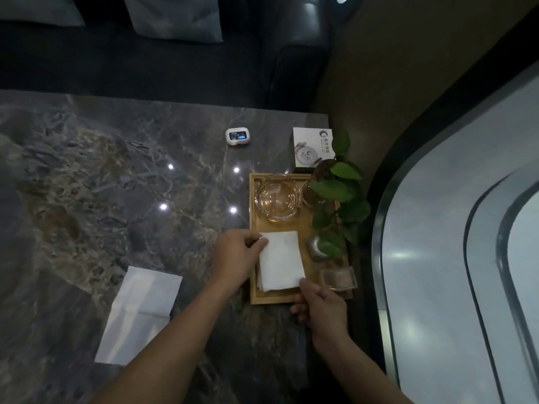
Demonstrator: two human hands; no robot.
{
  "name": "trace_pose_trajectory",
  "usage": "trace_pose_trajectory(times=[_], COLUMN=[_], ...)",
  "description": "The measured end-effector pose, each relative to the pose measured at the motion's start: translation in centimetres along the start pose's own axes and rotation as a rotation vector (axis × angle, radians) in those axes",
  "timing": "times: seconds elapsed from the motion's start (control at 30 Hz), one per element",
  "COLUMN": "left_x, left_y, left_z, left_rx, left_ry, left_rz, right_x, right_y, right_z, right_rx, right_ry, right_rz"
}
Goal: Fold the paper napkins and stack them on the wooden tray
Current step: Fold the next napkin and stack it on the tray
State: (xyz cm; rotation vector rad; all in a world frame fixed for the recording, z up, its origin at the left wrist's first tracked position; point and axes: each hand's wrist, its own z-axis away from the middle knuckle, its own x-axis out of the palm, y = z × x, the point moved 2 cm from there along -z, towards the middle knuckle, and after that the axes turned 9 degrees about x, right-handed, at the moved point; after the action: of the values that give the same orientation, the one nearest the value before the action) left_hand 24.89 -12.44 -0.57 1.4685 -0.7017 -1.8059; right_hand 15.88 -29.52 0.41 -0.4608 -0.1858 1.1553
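Tissue-thin folded white paper napkin — light, limp; left hand and right hand pinch opposite corners over the rectangular wooden tray.

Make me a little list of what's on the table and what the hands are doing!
left hand: pinching far-left corner of the folded napkin
right hand: pinching its near-right corner
folded napkin: on a stack in the wooden tray
also in tray: glass ashtray, plant
marble table: unfolded napkin, small white device
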Motion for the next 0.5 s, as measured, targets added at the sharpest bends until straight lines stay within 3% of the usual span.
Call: trace_pose_trajectory(times=[0.33,0.5], left_x=[-0.3,-1.5], left_y=[-1.2,-1.9], left_z=[0.6,4.4], left_rx=[-0.047,0.014], left_ry=[0.022,-0.004], left_rz=[0.000,-0.037], right_x=[-0.3,0.7], right_y=[0.5,0.7], right_z=[-0.2,1.6], right_rx=[-0.036,-0.276], right_ry=[0.037,0.034], right_rz=[0.101,0.364])
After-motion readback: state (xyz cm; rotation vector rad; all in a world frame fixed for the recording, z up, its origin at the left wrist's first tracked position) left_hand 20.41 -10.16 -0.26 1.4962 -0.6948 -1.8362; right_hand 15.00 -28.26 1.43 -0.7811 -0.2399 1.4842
